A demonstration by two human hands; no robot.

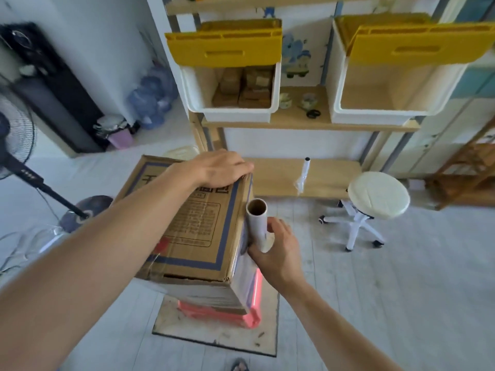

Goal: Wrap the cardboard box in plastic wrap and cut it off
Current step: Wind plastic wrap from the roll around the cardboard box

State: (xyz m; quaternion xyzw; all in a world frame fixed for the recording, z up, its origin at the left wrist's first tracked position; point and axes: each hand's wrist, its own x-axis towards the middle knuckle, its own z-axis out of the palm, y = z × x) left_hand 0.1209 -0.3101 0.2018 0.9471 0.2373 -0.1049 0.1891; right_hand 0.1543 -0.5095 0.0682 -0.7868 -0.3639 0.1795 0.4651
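Right hand (276, 250) is closed around the upright cardboard-cored roll of clear plastic wrap (257, 223), thumb on the near side and fingers curled behind, with the roll pressed against the right wall of the printed brown cardboard box (192, 218). My left hand (222, 167) lies flat and open on the far right corner of the lid, holding nothing, only pinning the box down. The box stands on a pink plastic stool (227, 314), which sits on a pale square floor mat (214, 333). Film already shines across the near and right faces.

To do this pass well, I judge I should keep the roll vertical and close to the wall, pull with steady tension so the film lies without slack, and overlap the layer beneath. The flat hand must bear down enough that the box cannot turn or slide on the stool.

My left forearm reaches long across the lid; my right wrist is bent inward, elbow low.
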